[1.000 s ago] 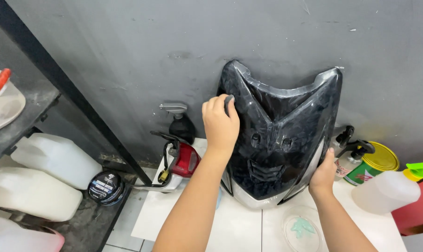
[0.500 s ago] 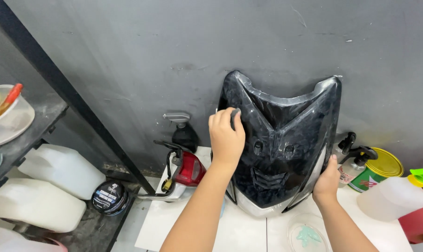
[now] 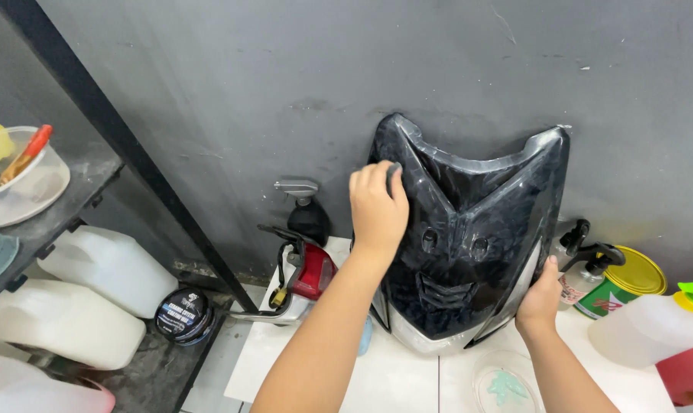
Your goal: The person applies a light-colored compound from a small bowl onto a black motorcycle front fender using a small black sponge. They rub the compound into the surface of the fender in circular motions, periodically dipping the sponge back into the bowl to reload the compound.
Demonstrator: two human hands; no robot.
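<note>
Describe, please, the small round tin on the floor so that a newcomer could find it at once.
Start at the black shelf frame on the left. Beneath it lie white plastic jugs. Right of them, on the dark floor, sits the round tin: flat, black-lidded with pale print, and much smaller than the jugs.

Left hand is covering most of a small dark pad; only its tip is showing above the fingers. Right hand is hiding the black fairing's lower right edge. Red container, right of that hand, is running off frame.

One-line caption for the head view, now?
Left hand rubs a glossy black scooter panel against a grey wall; right hand steadies it.
</note>
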